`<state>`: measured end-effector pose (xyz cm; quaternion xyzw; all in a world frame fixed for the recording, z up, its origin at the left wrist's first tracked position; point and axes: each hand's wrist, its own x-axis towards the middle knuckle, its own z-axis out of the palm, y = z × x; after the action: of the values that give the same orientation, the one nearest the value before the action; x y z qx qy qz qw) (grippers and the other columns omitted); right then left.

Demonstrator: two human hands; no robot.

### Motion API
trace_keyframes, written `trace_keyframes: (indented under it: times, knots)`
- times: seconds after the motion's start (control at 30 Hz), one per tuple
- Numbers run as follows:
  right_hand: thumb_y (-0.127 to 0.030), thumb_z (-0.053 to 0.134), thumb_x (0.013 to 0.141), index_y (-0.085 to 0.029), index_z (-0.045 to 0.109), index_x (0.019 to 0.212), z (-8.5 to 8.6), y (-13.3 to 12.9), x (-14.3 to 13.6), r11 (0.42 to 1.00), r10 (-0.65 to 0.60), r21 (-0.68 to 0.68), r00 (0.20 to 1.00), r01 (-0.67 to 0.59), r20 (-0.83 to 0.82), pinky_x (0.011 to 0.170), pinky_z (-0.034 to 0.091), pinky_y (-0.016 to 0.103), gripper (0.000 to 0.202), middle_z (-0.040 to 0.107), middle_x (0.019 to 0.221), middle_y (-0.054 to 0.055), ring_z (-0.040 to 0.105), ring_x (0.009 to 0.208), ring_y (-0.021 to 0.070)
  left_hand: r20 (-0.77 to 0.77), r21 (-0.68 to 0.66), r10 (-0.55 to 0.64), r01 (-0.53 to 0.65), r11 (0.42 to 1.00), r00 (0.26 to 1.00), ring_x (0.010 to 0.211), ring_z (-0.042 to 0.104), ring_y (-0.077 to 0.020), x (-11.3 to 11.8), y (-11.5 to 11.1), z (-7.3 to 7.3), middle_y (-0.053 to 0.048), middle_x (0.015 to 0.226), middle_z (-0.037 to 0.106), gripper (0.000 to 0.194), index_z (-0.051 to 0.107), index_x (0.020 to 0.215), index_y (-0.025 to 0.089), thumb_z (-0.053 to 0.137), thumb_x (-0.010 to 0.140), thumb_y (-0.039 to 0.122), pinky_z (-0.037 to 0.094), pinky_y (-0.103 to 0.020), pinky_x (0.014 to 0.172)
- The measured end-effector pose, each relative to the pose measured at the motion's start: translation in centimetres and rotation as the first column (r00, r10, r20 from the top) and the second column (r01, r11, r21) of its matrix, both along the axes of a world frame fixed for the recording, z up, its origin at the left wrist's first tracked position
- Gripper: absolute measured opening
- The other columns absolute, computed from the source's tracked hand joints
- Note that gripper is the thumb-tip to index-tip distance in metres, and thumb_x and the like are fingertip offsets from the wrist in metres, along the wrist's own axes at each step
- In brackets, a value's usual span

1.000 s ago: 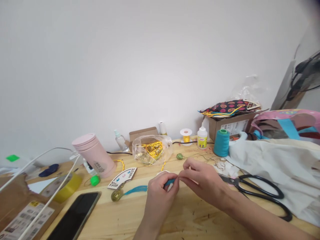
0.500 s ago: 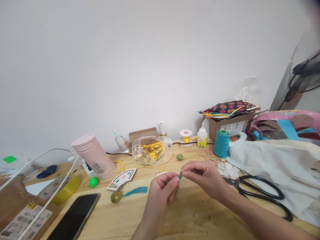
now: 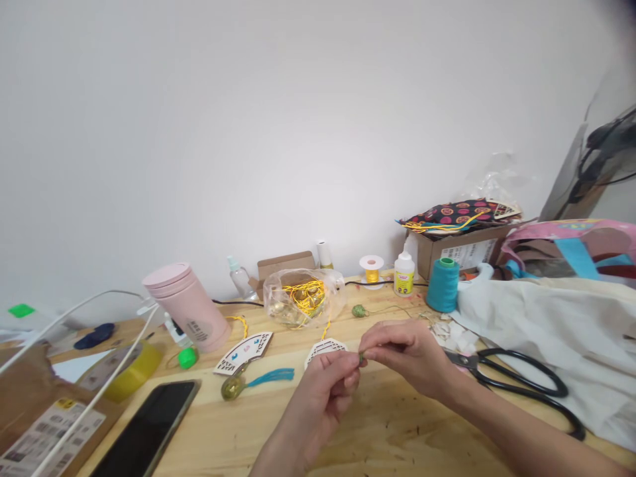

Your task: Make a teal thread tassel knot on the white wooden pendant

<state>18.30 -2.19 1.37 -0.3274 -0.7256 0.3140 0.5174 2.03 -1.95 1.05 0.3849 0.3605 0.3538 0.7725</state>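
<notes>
My left hand [image 3: 328,384] is closed, its thumb and forefinger pinching a tiny green bit of thread [image 3: 362,357] above the wooden table. From the other side, the fingertips of my right hand [image 3: 410,358] pinch the same bit; its full shape is mostly hidden by the fingers. Just behind my left hand lies a white cut-out ornament [image 3: 325,346] on a yellow cord. Farther left is a fan-shaped ornament [image 3: 244,352] with a gold bead [image 3: 232,388] and a blue tassel [image 3: 271,377].
Black-handled scissors [image 3: 521,377] and white cloth [image 3: 536,318] lie right of my arm. Behind stand a teal thread cone [image 3: 442,286], a glue bottle [image 3: 404,275], a yellow spool [image 3: 371,271] and a bag of yellow cords [image 3: 305,298]. A pink cup [image 3: 186,305] and phone [image 3: 149,424] are left.
My left hand has turned and shifted slightly down, uncovering more of the white ornament. The pinched bit shows green now, where it showed teal. Both hands keep their pinch.
</notes>
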Motion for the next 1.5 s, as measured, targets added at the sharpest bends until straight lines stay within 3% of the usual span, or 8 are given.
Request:
trace_keyframes:
  times: [0.3, 0.53, 0.73, 0.83, 0.97, 1.2, 1.33, 1.5]
  knots:
    - [-0.027, 0.059, 0.076, -0.015, 0.066, 0.07, -0.3, 0.4, 0.0, 1.0, 0.006, 0.01, 1.0, -0.006, -0.005, 0.055, 0.045, 0.022, 0.014, 0.065, 0.066, 0.005, 0.058, 0.06, 0.0134, -0.005, -0.025, -0.018, 0.018, 1.0, 1.0, 0.043, 0.016, -0.0034, 0.1, -0.1, 0.3, 0.007, 0.048, 0.033, 0.019, 0.049, 0.057, 0.013, 0.063, 0.066, 0.022, 0.008, -0.015, 0.037]
    - [-0.023, 0.055, 0.079, -0.016, 0.065, 0.074, -0.3, 0.7, 0.3, 0.989, -0.042, 0.144, 0.989, 0.022, 0.141, 0.059, 0.045, 0.022, 0.013, 0.064, 0.07, 0.005, 0.057, 0.064, 0.0127, -0.311, 0.289, 0.148, -0.055, 0.956, 0.939, 0.039, 0.022, -0.0033, 0.2, 0.4, -0.1, 0.008, 0.043, 0.036, 0.02, 0.062, 0.066, 0.012, 0.061, 0.067, 0.032, 0.014, -0.019, 0.038]
    - [-0.019, 0.049, 0.083, -0.019, 0.066, 0.084, -0.3, 0.6, 0.6, 0.964, -0.054, 0.262, 0.931, -0.046, 0.361, 0.062, 0.043, 0.022, 0.017, 0.063, 0.08, 0.006, 0.056, 0.072, 0.0123, -0.505, 0.555, 0.246, 0.093, 0.826, 0.827, 0.061, 0.048, -0.0119, 0.4, 0.4, 0.0, -0.003, 0.065, 0.06, 0.019, 0.068, 0.074, 0.013, 0.056, 0.07, 0.028, 0.036, -0.022, 0.056]
    - [-0.021, 0.054, 0.079, -0.017, 0.067, 0.077, -0.3, 0.6, 0.5, 0.983, -0.066, 0.183, 0.951, 0.01, 0.301, 0.057, 0.04, 0.02, 0.013, 0.062, 0.072, 0.004, 0.054, 0.064, 0.011, -0.539, 0.62, 0.282, 0.147, 0.771, 0.794, 0.064, 0.05, -0.0142, 0.4, 0.0, 0.2, -0.004, 0.068, 0.061, 0.019, 0.068, 0.074, 0.014, 0.053, 0.072, 0.027, 0.038, -0.023, 0.058]
    - [-0.029, 0.062, 0.072, -0.016, 0.066, 0.066, -0.2, 0.9, 0.6, 0.989, -0.055, -0.121, 0.975, 0.082, 0.214, 0.045, 0.031, 0.019, 0.015, 0.059, 0.059, 0.0, 0.042, 0.049, 0.0078, -0.546, 0.682, 0.317, 0.192, 0.706, 0.775, 0.061, 0.049, -0.0131, 0.3, -0.3, 0.1, -0.002, 0.063, 0.058, 0.018, 0.066, 0.071, 0.016, 0.051, 0.073, 0.026, 0.038, -0.021, 0.054]
    - [-0.034, 0.064, 0.066, -0.013, 0.063, 0.059, -0.3, 1.1, 1.3, 0.807, 0.113, -0.585, 0.993, -0.079, 0.022, 0.046, 0.029, 0.018, 0.022, 0.052, 0.051, -0.004, 0.039, 0.048, 0.0062, -0.551, 0.759, 0.359, 0.273, 0.591, 0.754, 0.055, 0.044, -0.0109, 0.3, -0.2, 0.2, 0.0, 0.059, 0.052, 0.018, 0.065, 0.07, 0.018, 0.051, 0.076, 0.027, 0.033, -0.021, 0.05]
    - [-0.035, 0.062, 0.066, -0.013, 0.06, 0.061, -0.7, 1.3, 1.0, 0.792, 0.109, -0.6, 0.993, -0.11, -0.038, 0.047, 0.03, 0.018, 0.022, 0.05, 0.053, -0.004, 0.039, 0.049, 0.0064, -0.53, 0.774, 0.397, 0.237, 0.586, 0.749, 0.058, 0.046, -0.0115, 0.2, 0.0, 0.3, -0.001, 0.062, 0.055, 0.02, 0.064, 0.07, 0.017, 0.05, 0.077, 0.031, 0.035, -0.021, 0.053]
    - [-0.028, 0.052, 0.074, -0.014, 0.061, 0.066, -1.1, 0.9, -0.1, 0.947, 0.029, -0.318, 0.982, 0.032, 0.185, 0.049, 0.031, 0.019, 0.019, 0.052, 0.056, -0.002, 0.042, 0.051, 0.0084, -0.462, 0.75, 0.456, 0.061, 0.659, 0.761, 0.066, 0.053, -0.0129, -0.3, 0.4, 0.0, -0.001, 0.069, 0.06, 0.019, 0.063, 0.072, 0.018, 0.052, 0.075, 0.032, 0.041, -0.021, 0.061]
